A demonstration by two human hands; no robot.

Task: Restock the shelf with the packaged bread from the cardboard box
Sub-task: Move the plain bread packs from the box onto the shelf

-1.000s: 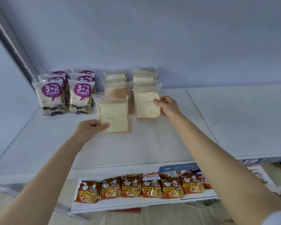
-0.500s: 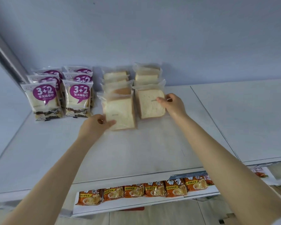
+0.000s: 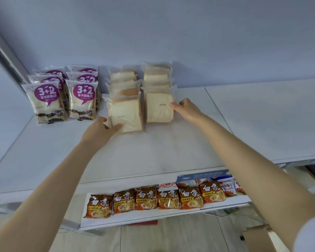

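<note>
Two rows of bread packs (image 3: 126, 116) stand on the white shelf (image 3: 153, 153), just right of the purple packs (image 3: 81, 99). Left hand (image 3: 100, 131) pinches the front pack's bottom-left corner. Right hand (image 3: 186, 110) has loose, spread fingers; tips touch the other front pack (image 3: 158, 108). Box corner (image 3: 258, 239) is far below, near noodle packs (image 3: 147, 199).

on the white shelf (image 3: 153, 151), the left hand (image 3: 100, 130) touches the lower left corner of the front clear-wrapped white bread pack (image 3: 125, 115). the right hand (image 3: 187, 110) touches the neighbouring clear-wrapped bread pack (image 3: 158, 108) at its right edge. purple-labelled bread packs (image 3: 62, 93) stand left.
</note>
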